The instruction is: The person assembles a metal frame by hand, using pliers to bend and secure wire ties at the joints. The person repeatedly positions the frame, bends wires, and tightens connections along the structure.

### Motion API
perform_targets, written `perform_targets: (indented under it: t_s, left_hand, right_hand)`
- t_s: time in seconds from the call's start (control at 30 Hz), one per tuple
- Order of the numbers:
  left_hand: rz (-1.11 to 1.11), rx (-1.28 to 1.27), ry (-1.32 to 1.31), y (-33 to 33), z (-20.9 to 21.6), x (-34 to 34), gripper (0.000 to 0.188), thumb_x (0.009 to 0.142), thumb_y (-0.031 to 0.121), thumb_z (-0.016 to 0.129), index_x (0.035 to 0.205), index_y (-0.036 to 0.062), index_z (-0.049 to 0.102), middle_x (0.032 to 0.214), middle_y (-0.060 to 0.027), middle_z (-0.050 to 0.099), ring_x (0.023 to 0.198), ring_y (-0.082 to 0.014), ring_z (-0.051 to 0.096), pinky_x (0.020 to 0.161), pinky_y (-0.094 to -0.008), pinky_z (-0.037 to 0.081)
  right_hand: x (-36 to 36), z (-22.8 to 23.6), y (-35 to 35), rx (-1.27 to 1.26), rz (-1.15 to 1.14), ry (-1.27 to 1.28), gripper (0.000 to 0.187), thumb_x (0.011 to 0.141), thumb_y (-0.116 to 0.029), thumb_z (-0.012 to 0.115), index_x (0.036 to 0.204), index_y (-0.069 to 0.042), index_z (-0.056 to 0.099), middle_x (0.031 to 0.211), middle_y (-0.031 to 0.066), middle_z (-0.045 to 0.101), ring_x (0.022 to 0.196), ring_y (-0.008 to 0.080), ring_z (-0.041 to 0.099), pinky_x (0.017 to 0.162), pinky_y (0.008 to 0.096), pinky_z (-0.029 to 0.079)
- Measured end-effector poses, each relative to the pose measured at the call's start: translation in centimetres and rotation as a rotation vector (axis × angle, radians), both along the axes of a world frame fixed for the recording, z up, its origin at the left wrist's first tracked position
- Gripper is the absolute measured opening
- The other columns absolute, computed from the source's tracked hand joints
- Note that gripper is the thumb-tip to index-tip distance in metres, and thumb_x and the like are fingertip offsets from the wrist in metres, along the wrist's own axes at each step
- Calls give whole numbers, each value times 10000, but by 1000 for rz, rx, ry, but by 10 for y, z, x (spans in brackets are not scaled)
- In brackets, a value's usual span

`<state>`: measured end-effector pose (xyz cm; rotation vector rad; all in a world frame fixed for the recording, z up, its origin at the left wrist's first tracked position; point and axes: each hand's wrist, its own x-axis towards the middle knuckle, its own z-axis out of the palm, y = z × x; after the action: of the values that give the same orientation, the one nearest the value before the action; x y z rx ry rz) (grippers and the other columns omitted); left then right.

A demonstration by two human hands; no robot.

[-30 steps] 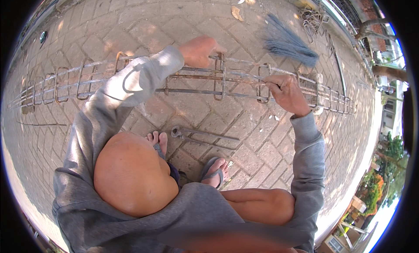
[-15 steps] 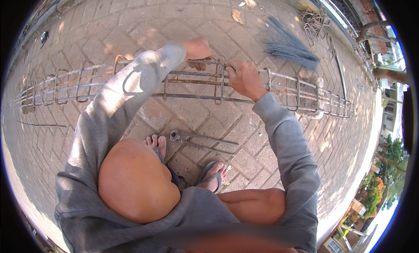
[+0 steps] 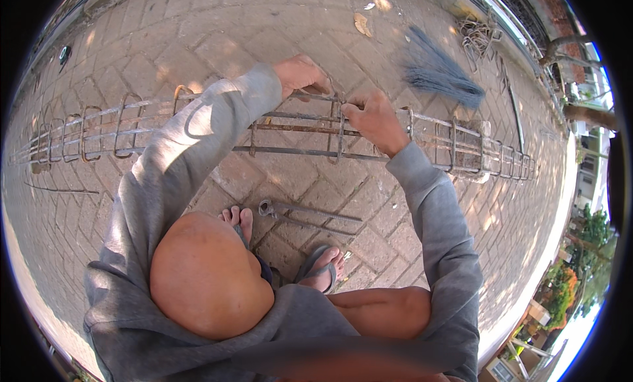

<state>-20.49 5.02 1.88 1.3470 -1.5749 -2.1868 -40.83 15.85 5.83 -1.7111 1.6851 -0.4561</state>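
Note:
A long rebar cage (image 3: 293,150) of rusty bars and square stirrups lies across the paving in front of me. My left hand (image 3: 302,76) is at its far top bar, just left of a stirrup (image 3: 341,135), with the fingers bent together and their tips partly hidden. On the other side of that stirrup, my right hand (image 3: 374,121) is closed in a pinch where stirrup and bar cross. Whatever either hand pinches is too small to make out. Pincers (image 3: 310,214) with long handles lie on the ground near my feet.
A fanned bundle of blue-grey tie wire (image 3: 443,75) rests beyond the cage at right, near a heap of bent metal pieces (image 3: 480,39). Blocks (image 3: 477,145) support the cage's right part. A tape measure (image 3: 64,54) sits far left; a thin rod (image 3: 62,189) lies near left.
My left hand's fingers have come up from around the far bar and shifted right toward the stirrup. The right hand stays pinched at the crossing, its wrist slightly turned.

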Motion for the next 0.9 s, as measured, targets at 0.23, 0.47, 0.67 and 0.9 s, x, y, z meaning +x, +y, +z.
perform_targets:
  t_s: [0.23,0.47,0.67,0.9]
  left_hand:
    - [169,-109,112,6,-4,-8,186,950,131,702,1065,-3,763,1028,-96,762,954,-188,714,826,-319,573]
    - [-169,-428,193,-9,1,-30,145,967,85,668,1013,-32,739,961,-103,749,865,-179,714,788,-335,591]
    - [209,-63,179,3,-10,-35,131,983,52,616,946,-43,697,827,-105,722,766,-195,711,696,-354,603]
    - [222,-142,184,5,-3,-30,122,969,39,593,1012,-35,680,868,-106,722,804,-185,703,747,-360,605]
  right_hand:
    - [6,5,-1,16,-61,-31,264,830,-193,680,865,59,749,682,228,657,623,318,645,650,423,522]
    - [-5,-24,-2,69,-55,-190,267,835,-210,673,885,41,750,718,246,663,667,342,680,679,446,534]
    - [-16,-15,-3,2,226,-47,220,914,-174,667,953,32,732,714,96,676,602,162,580,615,334,498]
    - [-9,4,-9,293,-1,-67,217,927,-192,642,866,-16,751,700,105,665,649,237,596,645,356,493]
